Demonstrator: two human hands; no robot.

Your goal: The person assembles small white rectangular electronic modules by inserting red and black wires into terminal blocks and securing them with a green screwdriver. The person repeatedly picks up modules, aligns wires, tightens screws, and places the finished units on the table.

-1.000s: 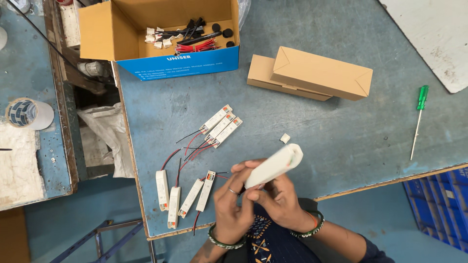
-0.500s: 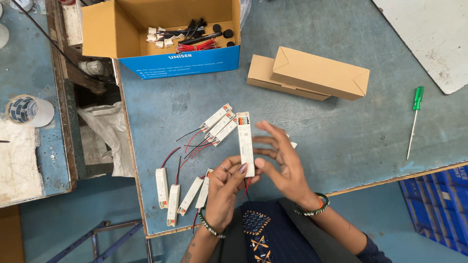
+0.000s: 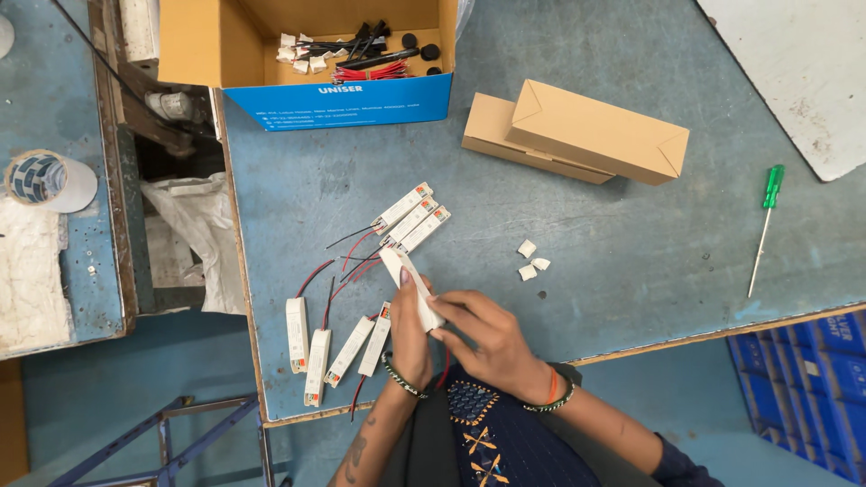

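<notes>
Both hands were closed on one white module (image 3: 410, 287) near the table's (image 3: 631, 271) near edge. The left hand (image 3: 410, 329) gripped its near end, the right hand (image 3: 487, 343) just beside it. Its long axis pointed far-left.

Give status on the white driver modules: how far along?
Seven white rectangular wired modules lie on the blue table: three upper, four lower. Left hand and right hand hold an eighth. Brown cardboard boxes stay closed. Which group is finished, I cannot tell.
</notes>
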